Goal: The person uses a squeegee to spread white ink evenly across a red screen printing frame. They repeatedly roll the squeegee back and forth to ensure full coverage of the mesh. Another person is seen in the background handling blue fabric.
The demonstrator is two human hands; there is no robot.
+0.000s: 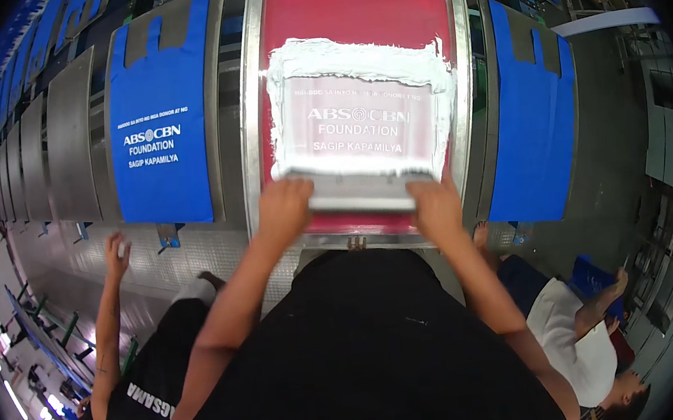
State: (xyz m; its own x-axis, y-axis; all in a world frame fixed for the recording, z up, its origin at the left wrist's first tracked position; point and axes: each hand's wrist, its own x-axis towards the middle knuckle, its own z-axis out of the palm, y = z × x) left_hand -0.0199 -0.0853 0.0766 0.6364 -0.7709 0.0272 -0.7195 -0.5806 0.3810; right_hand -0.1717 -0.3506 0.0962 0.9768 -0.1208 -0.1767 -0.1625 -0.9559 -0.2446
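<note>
printing screen (350, 14) red mesh in metal frame, white ink across its middle | blue bag (156, 122) just left of screen | squeegee (361, 195) at screen's near edge | left hand (283, 207), right hand (436, 207) both fingers curled tight on squeegee ends

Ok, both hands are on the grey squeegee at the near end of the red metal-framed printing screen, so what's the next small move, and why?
Probably lift the grey squeegee slightly and carry it toward the far end of the red metal-framed screen. The left hand and right hand hold it at the near edge, and the white ink lies banked along the far side of the design.
</note>
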